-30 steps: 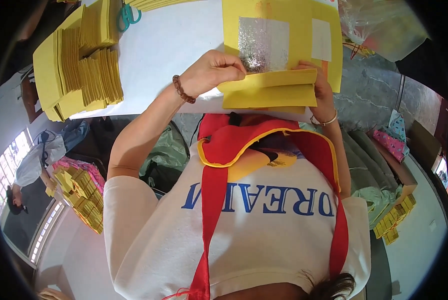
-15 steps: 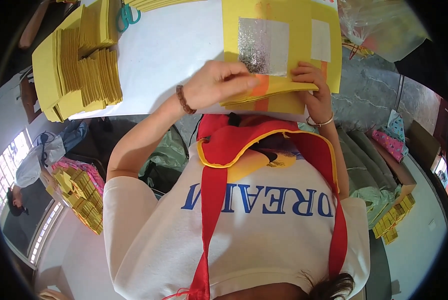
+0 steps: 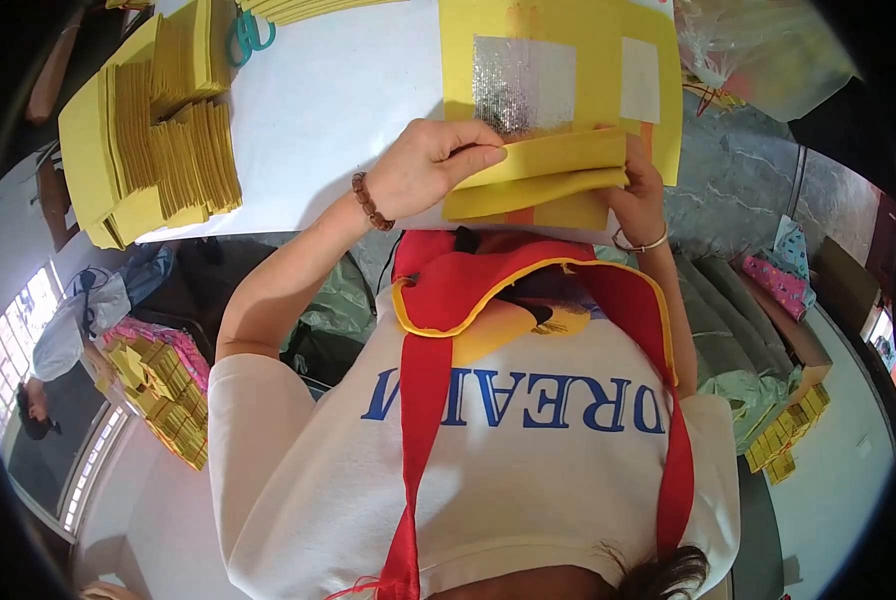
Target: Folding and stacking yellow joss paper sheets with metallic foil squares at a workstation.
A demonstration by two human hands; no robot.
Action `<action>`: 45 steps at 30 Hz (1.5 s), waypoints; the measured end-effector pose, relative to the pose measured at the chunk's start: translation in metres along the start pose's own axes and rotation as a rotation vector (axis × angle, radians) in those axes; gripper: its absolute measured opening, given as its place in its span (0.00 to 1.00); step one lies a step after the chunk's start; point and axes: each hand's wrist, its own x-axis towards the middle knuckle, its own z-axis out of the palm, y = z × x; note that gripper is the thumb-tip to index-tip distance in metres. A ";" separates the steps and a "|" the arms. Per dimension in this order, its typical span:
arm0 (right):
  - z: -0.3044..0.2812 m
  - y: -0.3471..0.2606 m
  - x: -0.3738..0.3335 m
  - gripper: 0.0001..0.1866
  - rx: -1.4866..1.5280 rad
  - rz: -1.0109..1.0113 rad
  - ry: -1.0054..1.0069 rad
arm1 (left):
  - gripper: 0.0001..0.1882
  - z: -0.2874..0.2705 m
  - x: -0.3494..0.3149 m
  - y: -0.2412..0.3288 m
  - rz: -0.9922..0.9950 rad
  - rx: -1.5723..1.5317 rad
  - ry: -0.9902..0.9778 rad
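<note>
My left hand (image 3: 433, 168) pinches the left end of a folded strip along the near edge of a yellow paper sheet (image 3: 558, 155). At the strip's right end my right hand (image 3: 640, 195) grips the same paper, its fingers partly hidden behind the fold. Beyond the strip lies yellow paper with a silver foil patch (image 3: 503, 85) and an orange band. A second, lower yellow flap (image 3: 528, 195) shows just below the raised strip.
Stacks of folded yellow paper (image 3: 193, 150) stand on the white tabletop (image 3: 333, 90) at the left, beside teal-handled scissors (image 3: 248, 38). A clear plastic bag (image 3: 758, 55) is at the far right. Another person (image 3: 78, 310) is at the left, near bundled yellow paper (image 3: 163, 390).
The near edge of the yellow paper has been raised and turned into a wider strip, covering the foil's lower edge. My left fingers have closed on its left end; my right fingers have slipped behind.
</note>
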 end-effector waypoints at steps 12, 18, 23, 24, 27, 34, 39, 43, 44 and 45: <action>0.006 0.006 -0.004 0.14 -0.166 -0.203 0.018 | 0.15 -0.006 -0.014 0.020 0.101 0.022 -0.147; 0.006 0.004 -0.005 0.08 0.105 -0.049 0.076 | 0.27 -0.024 -0.019 0.005 0.431 0.493 0.065; 0.008 0.004 0.004 0.11 0.130 -0.083 0.071 | 0.20 -0.019 -0.009 -0.023 0.529 0.792 0.312; 0.004 0.002 0.005 0.11 0.124 -0.093 0.067 | 0.18 -0.015 -0.008 -0.027 0.544 0.814 0.351; -0.002 -0.010 0.005 0.15 0.048 -0.077 0.003 | 0.17 -0.014 -0.008 -0.025 0.612 0.858 0.402; -0.008 -0.052 -0.002 0.15 -0.651 -0.434 -0.026 | 0.14 -0.012 -0.029 -0.009 0.738 0.908 0.383; -0.005 -0.054 -0.019 0.13 -0.490 -0.255 -0.272 | 0.11 0.003 -0.043 -0.009 0.567 0.600 0.326; 0.010 -0.054 -0.019 0.16 -0.234 0.085 -0.085 | 0.04 0.015 -0.041 -0.013 0.199 0.277 0.375; 0.012 -0.062 -0.011 0.19 -0.145 0.209 -0.025 | 0.07 0.016 -0.038 -0.013 0.117 0.174 0.417; 0.017 -0.066 -0.006 0.22 -0.056 0.332 0.036 | 0.07 0.018 -0.038 -0.017 0.114 0.175 0.416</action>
